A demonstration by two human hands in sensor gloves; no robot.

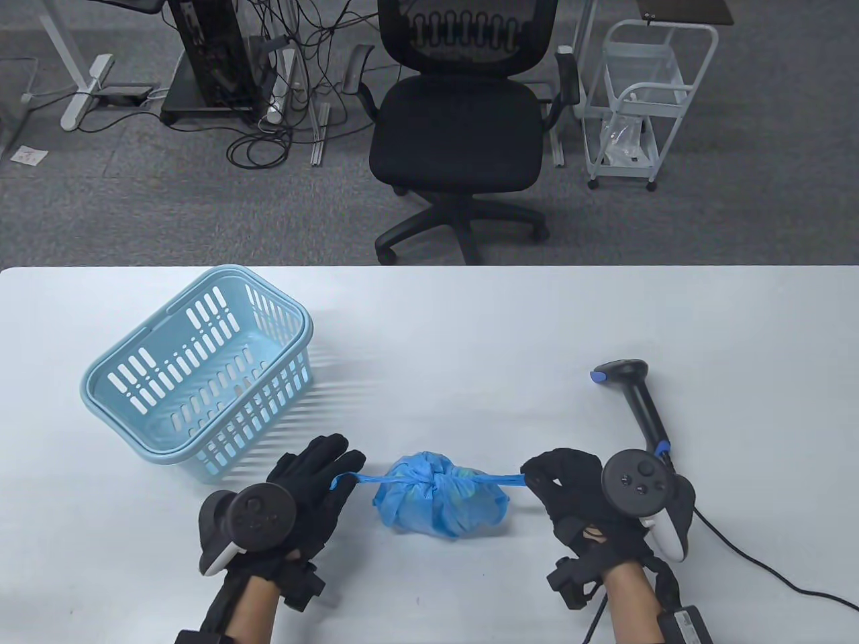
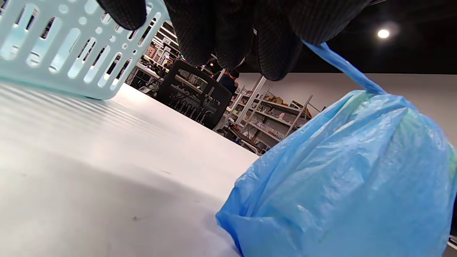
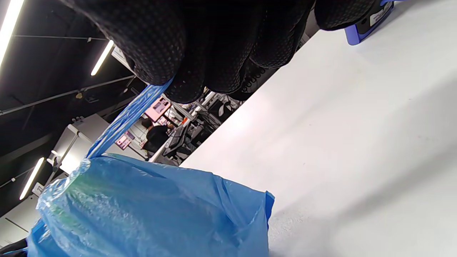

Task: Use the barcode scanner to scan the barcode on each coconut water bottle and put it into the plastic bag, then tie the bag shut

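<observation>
Bag (image 1: 439,500) knotted on bench (image 1: 470,335), both hands pinching handle ends: left hand (image 1: 305,493), right hand (image 1: 570,490), strands taut.

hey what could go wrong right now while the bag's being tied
Both hands pull the handles of the blue plastic bag taut in opposite directions, left hand and right hand. The thin stretched handles could tear. A handle could also slip from the fingers before the knot tightens.
</observation>
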